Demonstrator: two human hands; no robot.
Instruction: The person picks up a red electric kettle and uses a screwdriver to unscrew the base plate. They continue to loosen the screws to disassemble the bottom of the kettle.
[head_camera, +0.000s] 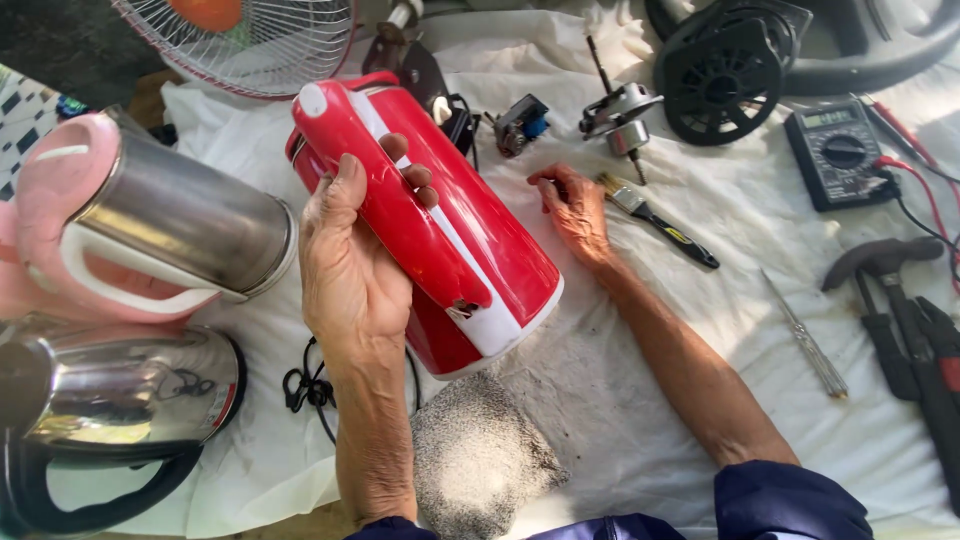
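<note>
Step in hand: tool pickup w/ kettle held. Left hand (350, 265) has a closed grip round the handle of the red kettle (440, 230), raised and tilted above the white cloth (640, 350). Right hand (575, 210) is open, empty, fingertips beside, possibly touching, the paintbrush (655, 220). Next move likely needs fingers closing on the brush handle.

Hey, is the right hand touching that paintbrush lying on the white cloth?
Cannot tell. In the head view the right hand has its fingertips right at the paintbrush bristles, but no clear contact or gap shows.
</note>
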